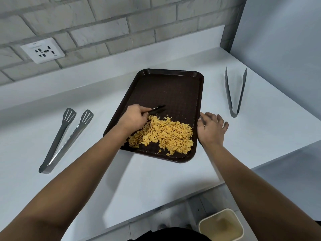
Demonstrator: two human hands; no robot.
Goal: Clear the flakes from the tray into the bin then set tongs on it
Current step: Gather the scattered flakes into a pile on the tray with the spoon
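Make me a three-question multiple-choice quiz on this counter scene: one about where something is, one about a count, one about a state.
1. Where is the bin?
A. on the counter
B. on the floor below the counter's edge
C. on the tray

2. How many metal tongs lie on the counter off the tray?
A. one
B. two
C. three

3. What is the left hand doing?
A. resting flat
B. gripping a black tool
C. lifting the tray

Answers: 1 B, it stands low beside the counter. 2 B, slotted tongs left, plain tongs right. 3 B, fingers curl round the tool above the flakes.

White brick wall (104,20), wall socket (42,53), white counter (147,180).
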